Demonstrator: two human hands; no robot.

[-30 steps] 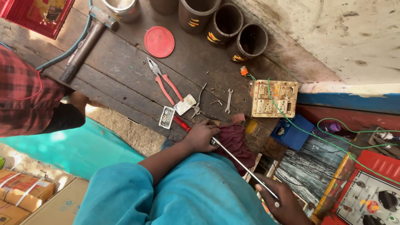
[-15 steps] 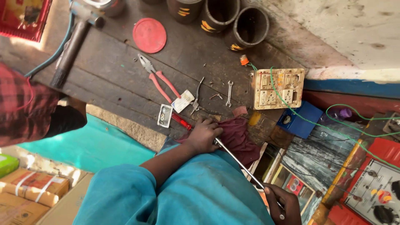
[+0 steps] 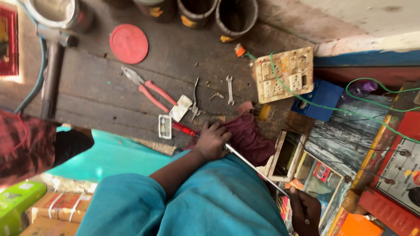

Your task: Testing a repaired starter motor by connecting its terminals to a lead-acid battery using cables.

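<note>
Left hand point(image 3: 214, 140) closed around long thin metal rod point(image 3: 253, 166) over dark red cloth point(image 3: 249, 137) at bench edge; right hand point(image 3: 305, 209) grips lower end. Rod looks stiff, light, likely slippery; hold near both ends.

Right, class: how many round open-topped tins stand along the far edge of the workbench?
3 show: a shiny metal one at the far left, and two dark ones side by side near the middle. Another dark one may sit beside them, cut off by the frame.
</note>
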